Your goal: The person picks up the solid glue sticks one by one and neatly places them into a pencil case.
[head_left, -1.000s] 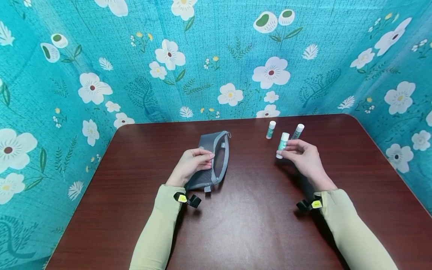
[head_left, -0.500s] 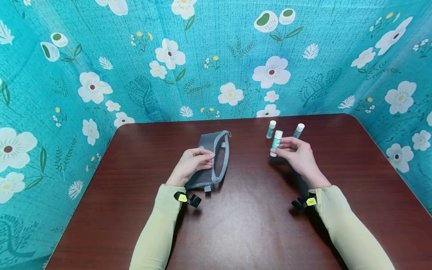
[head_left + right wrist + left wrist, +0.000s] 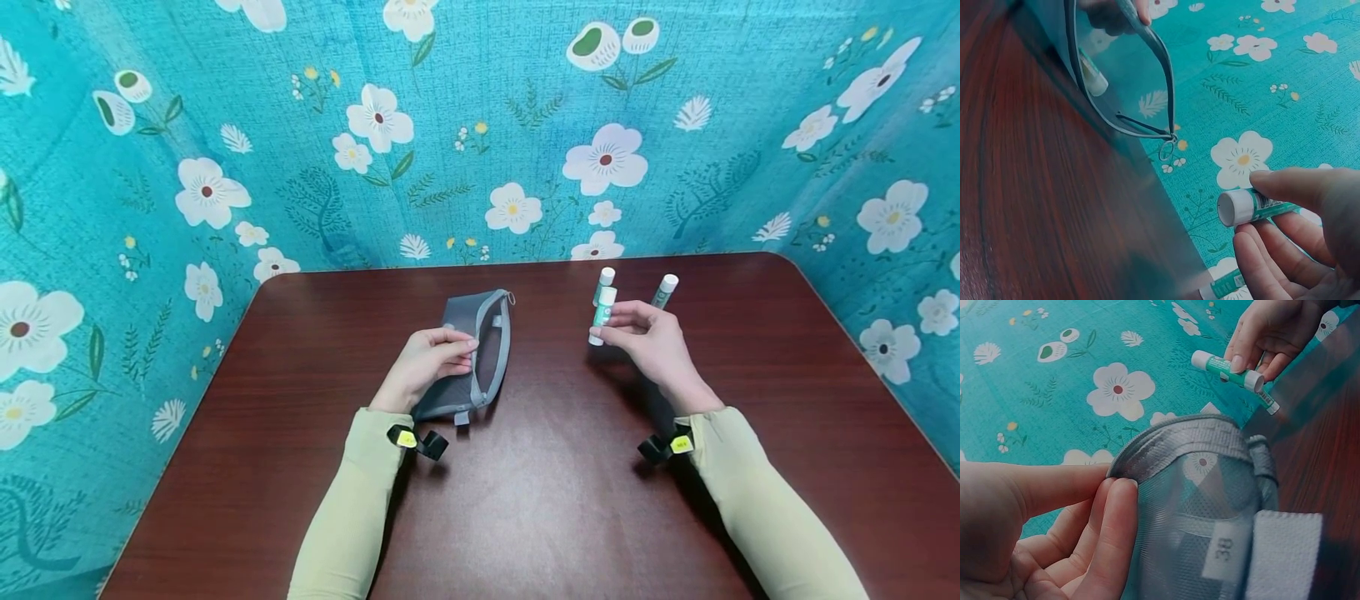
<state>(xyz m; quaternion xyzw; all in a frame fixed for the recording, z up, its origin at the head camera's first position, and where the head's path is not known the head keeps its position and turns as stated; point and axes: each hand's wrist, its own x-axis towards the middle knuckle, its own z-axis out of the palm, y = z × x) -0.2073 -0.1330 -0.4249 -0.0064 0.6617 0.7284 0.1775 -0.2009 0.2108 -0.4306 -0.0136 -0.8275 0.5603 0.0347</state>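
Left grip [image 3: 431, 360] pinches pouch [image 3: 462, 312] at its mouth, likely so it gapes; right grip [image 3: 654, 343] pinches glue stick [image 3: 604, 307], short of far edge of worktop [image 3: 555, 500].

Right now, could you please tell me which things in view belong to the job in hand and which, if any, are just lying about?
Job in hand:
pouch, pinched in the left grip
glue stick in the right grip
second stick, apparently inside the pouch
third stick and fourth stick, probably, as they match

Just around:
table
flowered cloth
wrist cameras
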